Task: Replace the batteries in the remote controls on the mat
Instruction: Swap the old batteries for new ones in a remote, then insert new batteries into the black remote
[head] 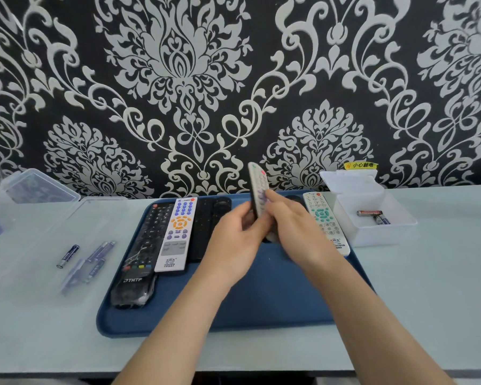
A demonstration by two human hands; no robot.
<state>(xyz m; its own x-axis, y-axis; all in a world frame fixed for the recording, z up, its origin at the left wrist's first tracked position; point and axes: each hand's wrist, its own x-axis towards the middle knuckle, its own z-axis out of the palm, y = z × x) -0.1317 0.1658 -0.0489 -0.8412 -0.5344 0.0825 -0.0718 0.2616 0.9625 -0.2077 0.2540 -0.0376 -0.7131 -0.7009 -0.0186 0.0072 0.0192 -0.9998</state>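
Right hand [292, 222]: grips the held remote from the right, fingers curled round its lower half, thumb lying on the button face.
Left hand [238, 236]: grasps the same remote from the left, fingers curled against its back and edge.
Held remote [258, 184]: pale, with coloured buttons, standing nearly upright and raised above the middle of the mat; its lower end is hidden between the two hands.
Mat [261, 295]: blue, lying on the pale table [428, 301] right below the hands.
Left of the hands: a black remote [147, 245], a white remote with orange buttons [177, 234] and a slim dark remote [203, 232] lie side by side on the mat, lengthwise.
Right of the hands: a white remote with teal buttons [326, 222] lies along the mat's right edge.
White box [383, 234]: open, just beside the mat's right edge, with two batteries [370, 213] inside.
Far left: a loose battery [67, 255] and a wrapped battery pack [93, 261] lie on the table, well apart from the mat.
Behind: black and silver patterned wallpaper [178, 79].
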